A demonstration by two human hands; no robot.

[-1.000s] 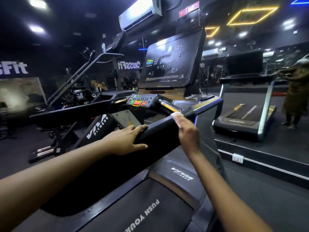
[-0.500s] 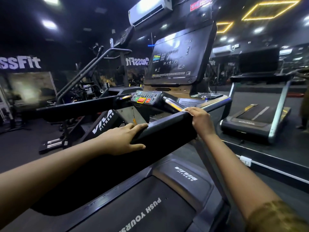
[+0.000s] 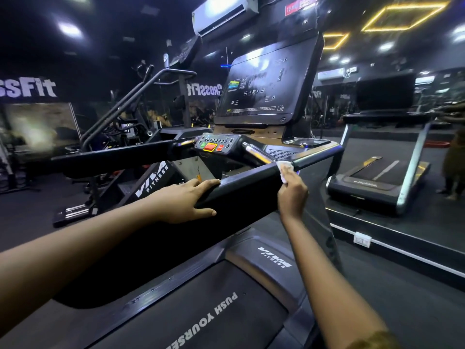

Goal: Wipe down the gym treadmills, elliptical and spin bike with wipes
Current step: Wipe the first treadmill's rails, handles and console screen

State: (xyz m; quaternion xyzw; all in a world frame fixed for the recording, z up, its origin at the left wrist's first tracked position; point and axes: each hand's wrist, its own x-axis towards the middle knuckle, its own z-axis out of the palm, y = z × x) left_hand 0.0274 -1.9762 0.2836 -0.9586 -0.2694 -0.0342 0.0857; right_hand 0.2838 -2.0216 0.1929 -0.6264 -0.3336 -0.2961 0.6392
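— Since 0.5 s ago the right hand [image 3: 293, 195] has slipped from the top of the rail [image 3: 246, 187] onto its outer side, and the wipe [image 3: 283, 170] now shows above the fingers.
— And the left hand [image 3: 186, 200]?
— It has not shifted. It lies flat on the same rail, nearer the body, with 4 fingers straight over the top edge and the thumb stretched along the near face. It holds nothing. Its forearm comes in low from the left.
— How does the right one hold the wipe?
— Its fingers are curled round the white wipe and press it against the rail near the far end. The back of the hand faces the camera, and the forearm rises from the lower right.
— Where is that on the treadmill [image 3: 274, 258]?
— On the nearer of its 2 rails, below the screen [image 3: 266, 89] and right of the panel [image 3: 216, 145] with red and green buttons. The belt [image 3: 201, 311] lies beneath both arms.
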